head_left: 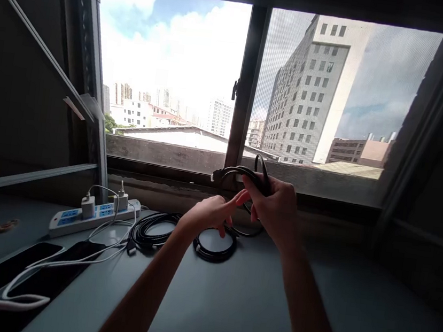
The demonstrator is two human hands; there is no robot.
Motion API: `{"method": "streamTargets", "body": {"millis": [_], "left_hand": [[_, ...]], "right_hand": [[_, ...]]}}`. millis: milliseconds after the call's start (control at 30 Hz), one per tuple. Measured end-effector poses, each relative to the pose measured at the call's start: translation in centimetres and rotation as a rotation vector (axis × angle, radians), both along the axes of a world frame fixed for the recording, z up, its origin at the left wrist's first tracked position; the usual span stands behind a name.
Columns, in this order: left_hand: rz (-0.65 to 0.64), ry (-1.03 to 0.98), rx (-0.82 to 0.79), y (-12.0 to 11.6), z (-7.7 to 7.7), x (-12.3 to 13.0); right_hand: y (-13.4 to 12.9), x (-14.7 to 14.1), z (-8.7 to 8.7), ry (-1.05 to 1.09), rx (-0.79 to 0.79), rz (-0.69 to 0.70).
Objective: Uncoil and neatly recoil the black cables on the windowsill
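Observation:
My right hand (276,208) is closed around a looped black cable (258,178), held up in front of the window sill. One connector end of this cable points left, and part of a loop hangs below the hand. My left hand (213,212) is beside it, fingers apart and reaching toward the right hand's fingertips; I see nothing held in it. Beneath my left hand a small coiled black cable (214,255) lies on the table. A larger coiled black cable (143,230) lies to its left, partly behind my left forearm.
A white power strip (96,218) with two plugged chargers stands at the back left of the table (228,307). White cables (68,263) run from it past two dark flat devices (50,279). Behind the table is a window frame (249,83).

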State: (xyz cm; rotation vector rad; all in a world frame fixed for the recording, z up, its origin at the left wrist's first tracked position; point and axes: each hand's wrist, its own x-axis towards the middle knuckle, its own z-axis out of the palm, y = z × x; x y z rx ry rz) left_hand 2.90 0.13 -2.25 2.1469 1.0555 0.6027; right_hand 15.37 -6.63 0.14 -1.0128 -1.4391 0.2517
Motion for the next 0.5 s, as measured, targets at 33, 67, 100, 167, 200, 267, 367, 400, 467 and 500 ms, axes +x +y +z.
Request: {"method": "streamTargets", "body": {"millis": [33, 67, 100, 167, 200, 267, 367, 400, 467, 500], "left_hand": [[-0.039, 0.058, -0.048, 0.1, 0.0, -0.1], [-0.081, 0.1, -0.092, 0.2, 0.0, -0.2], [-0.109, 0.125, -0.117, 0.3, 0.1, -0.4], [-0.101, 0.122, -0.091, 0.6, 0.3, -1.1], [-0.069, 0.108, -0.06, 0.7, 0.4, -1.5], [-0.018, 0.081, -0.015, 0.9, 0.6, -2.2], [0.044, 0.04, 0.066, 0.8, 0.9, -3.0], [0.098, 0.019, 0.111, 0.6, 1.1, -3.1], [0.266, -0.02, 0.2, 0.0, 1.5, -3.3], [0.366, -0.035, 0.244, -0.3, 1.8, -3.5]], "right_hand": [[0.0, -0.2, -0.1, -0.051, 0.016, -0.036], [-0.1, -0.3, -0.1, -0.104, 0.037, -0.078], [-0.1, -0.3, -0.1, -0.152, 0.065, -0.126], [0.0, 0.1, -0.1, -0.223, 0.119, -0.212], [0.2, 0.3, -0.2, -0.233, 0.133, -0.231], [0.6, 0.8, -0.2, -0.195, 0.124, -0.218], [1.3, 1.0, -0.4, -0.107, 0.105, -0.186], [1.4, 0.9, -0.5, -0.084, 0.105, -0.182], [1.5, 0.6, -0.5, -0.041, 0.114, -0.167], [1.5, 0.5, -0.5, -0.025, 0.12, -0.159]]}}
